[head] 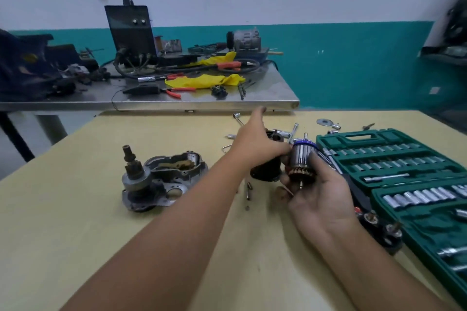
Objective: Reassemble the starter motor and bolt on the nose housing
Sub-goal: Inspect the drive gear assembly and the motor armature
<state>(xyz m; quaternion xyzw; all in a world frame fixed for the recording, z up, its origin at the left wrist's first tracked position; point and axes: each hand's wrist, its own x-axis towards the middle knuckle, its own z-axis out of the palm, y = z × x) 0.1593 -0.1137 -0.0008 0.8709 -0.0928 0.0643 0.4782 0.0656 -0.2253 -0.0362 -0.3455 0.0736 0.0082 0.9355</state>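
My right hand [318,194] grips the armature [302,159] from below and holds it upright above the table: steel core, blue band on top, copper windings at the bottom. My left hand [255,144] reaches across to it, fingertips against the core's left side and thumb sticking up free. Behind the left hand the black motor body [265,171] stands on the table, partly hidden. At the left lies the grey nose housing [164,174] with its pinion gear shaft [130,161] pointing up. A black end part with terminals [379,230] lies by my right wrist.
An open green socket set case [404,174] fills the table's right side. Loose sockets, an extension bar [293,131], a washer [323,122] and small bolts [249,189] lie around the hands. Beyond the table's far edge stands a cluttered steel bench [278,88].
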